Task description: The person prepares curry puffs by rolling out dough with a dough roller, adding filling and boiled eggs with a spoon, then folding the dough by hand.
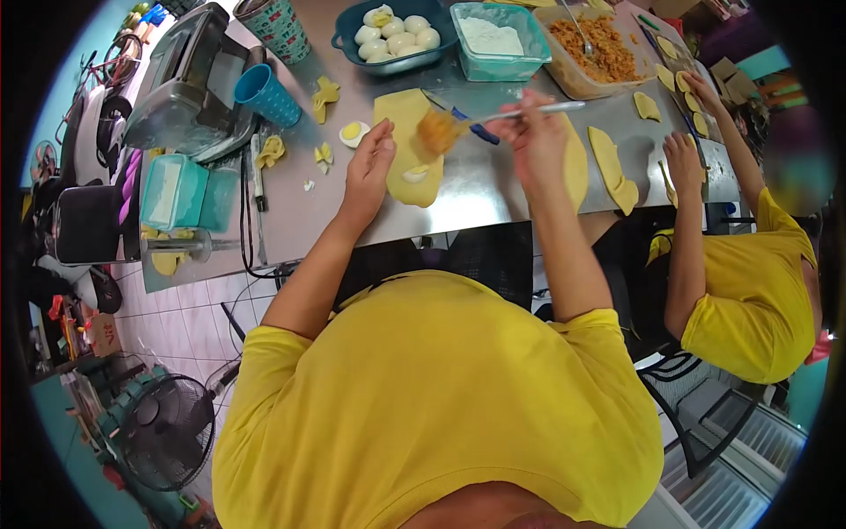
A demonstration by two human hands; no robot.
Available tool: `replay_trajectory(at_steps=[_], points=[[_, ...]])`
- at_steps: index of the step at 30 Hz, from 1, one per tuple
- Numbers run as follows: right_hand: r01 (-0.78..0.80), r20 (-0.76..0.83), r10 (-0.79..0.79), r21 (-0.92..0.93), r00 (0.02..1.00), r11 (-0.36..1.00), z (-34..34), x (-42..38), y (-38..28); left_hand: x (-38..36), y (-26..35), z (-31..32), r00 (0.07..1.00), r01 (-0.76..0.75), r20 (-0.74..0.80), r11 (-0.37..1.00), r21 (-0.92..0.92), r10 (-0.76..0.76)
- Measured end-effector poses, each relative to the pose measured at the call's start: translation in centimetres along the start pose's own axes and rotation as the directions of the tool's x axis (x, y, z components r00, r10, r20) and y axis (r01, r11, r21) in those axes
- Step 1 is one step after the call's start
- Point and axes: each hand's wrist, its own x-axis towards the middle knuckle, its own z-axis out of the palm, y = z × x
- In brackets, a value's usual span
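Observation:
A long strip of yellow dough (397,115) lies on the metal table in front of me, with a piece of boiled egg (414,175) near its close end. My right hand (536,139) grips a spoon (562,108) by its handle. A lump of orange filling (437,132), blurred by motion, is on the spoon's bowl above the dough. My left hand (368,169) is at the dough's left edge, fingers extended and holding nothing. A halved boiled egg (353,133) sits just left of it. Another dough strip (575,163) lies partly behind my right forearm.
At the back are a bowl of boiled eggs (401,55), a tub of white powder (495,66) and a container of orange filling (577,79). Left stand a blue cup (264,95) and a machine (189,97). A co-worker (749,273) handles dough pieces at right.

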Motion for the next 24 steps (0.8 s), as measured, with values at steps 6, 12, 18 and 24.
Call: replay_trajectory(at_steps=[6, 12, 18, 24], points=[[0.008, -0.020, -0.012, -0.190, 1.000, 0.982, 3.0, -4.3, 3.5, -0.5, 0.3, 0.8, 0.932, -0.352, 0.280, 0.767, 0.537, 0.232], [0.169, 0.054, -0.160, -0.357, 0.986, 0.919, 4.0, -4.9, 3.3, -0.4, -0.5, 1.0, 0.909, -0.412, 0.308, 0.721, 0.557, 0.282], [0.391, 0.193, -0.345, -0.571, 0.919, 0.722, 4.1, -4.9, 2.3, -0.5, -0.7, 0.9, 0.902, -0.430, 0.322, 0.662, 0.614, 0.286], [0.480, -0.074, -0.569, -0.455, 0.819, 0.750, 1.8, -1.2, -4.1, -0.6, 0.9, 1.3, 0.919, -0.393, 0.198, 0.791, 0.468, 0.340]])
